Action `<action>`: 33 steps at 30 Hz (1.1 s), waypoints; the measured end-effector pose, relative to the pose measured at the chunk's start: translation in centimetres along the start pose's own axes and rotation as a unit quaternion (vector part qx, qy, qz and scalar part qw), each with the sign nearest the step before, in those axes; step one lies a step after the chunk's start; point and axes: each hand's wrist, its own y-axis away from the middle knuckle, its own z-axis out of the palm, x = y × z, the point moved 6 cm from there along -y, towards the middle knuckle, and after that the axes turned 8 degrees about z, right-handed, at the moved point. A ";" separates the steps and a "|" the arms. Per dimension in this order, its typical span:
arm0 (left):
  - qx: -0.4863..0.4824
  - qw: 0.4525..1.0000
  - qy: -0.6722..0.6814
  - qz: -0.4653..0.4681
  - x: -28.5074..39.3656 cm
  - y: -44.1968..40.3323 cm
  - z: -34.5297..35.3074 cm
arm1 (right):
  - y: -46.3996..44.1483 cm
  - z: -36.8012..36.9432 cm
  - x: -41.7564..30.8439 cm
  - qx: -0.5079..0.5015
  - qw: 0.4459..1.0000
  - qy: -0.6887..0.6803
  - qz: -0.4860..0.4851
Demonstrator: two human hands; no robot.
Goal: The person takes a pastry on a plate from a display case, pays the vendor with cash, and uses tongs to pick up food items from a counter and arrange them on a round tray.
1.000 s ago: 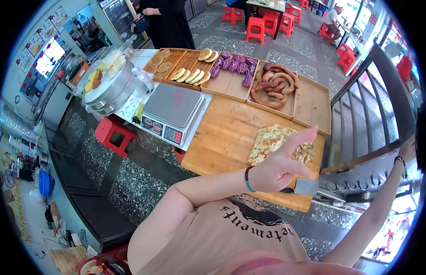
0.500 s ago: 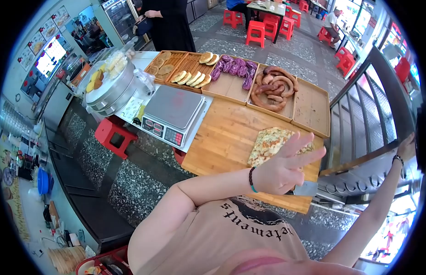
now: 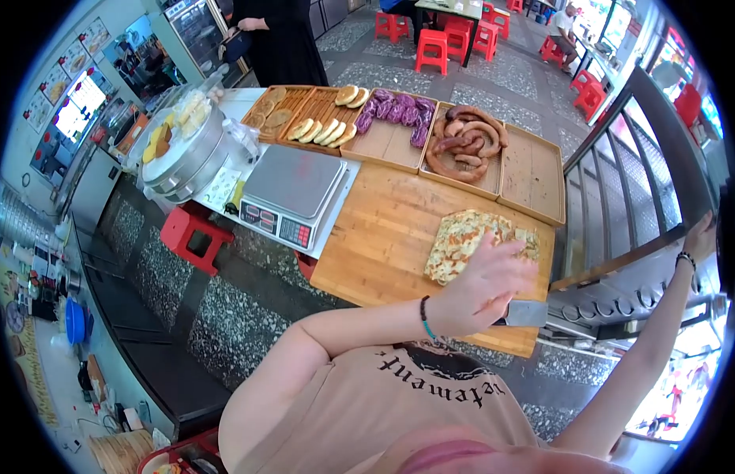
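My left hand point(image 3: 482, 286) is raised over the front of a wooden board point(image 3: 375, 241), its fingers apart, slightly blurred, and holding nothing. Behind and partly under it lies a browned flat pancake point(image 3: 456, 245) with cut-looking edges. A cleaver point(image 3: 528, 313) rests flat on the board just below this hand; its handle is mostly hidden. On the far right, my right arm stretches out, and my right hand point(image 3: 701, 232) grips the dark frame of a slatted glass cabinet point(image 3: 683, 209). Its fingertips are partly lost in shadow.
Along the board's back edge stand trays with sausages point(image 3: 468, 146), purple wrapped rolls point(image 3: 397, 110) and round flatbreads point(image 3: 320, 132). A scale point(image 3: 292, 186) and a steamer pot point(image 3: 186, 162) are to the left. A red stool point(image 3: 195, 237) stands below. A person in black point(image 3: 284, 43) stands opposite.
My left hand has turned and lowered slightly; its two raised fingers are now relaxed and spread. The right hand keeps to the cabinet frame. The view has shifted a little.
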 end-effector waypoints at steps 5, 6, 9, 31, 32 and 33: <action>0.231 0.972 0.029 0.023 0.9 0.3 -5.5 | 0.2 -0.5 -0.7 0.025 1.000 0.000 -0.012; 0.257 0.963 0.081 0.007 0.3 0.5 -6.0 | 0.1 -0.4 -0.6 0.011 1.000 -0.017 -0.005; 0.313 0.907 0.228 -0.162 -3.0 1.7 -6.0 | -0.1 -0.1 0.0 -0.011 0.999 -0.033 0.002; 0.338 0.906 0.243 -0.074 0.5 1.3 -7.1 | -0.7 1.6 2.2 -0.034 0.999 -0.022 0.006; 0.343 0.906 0.237 -0.076 0.4 1.2 -7.3 | -0.6 1.2 1.6 -0.017 1.000 0.006 -0.007; 0.357 0.904 0.224 -0.066 0.4 1.1 -7.7 | -1.1 2.3 3.1 -0.044 0.999 0.027 -0.016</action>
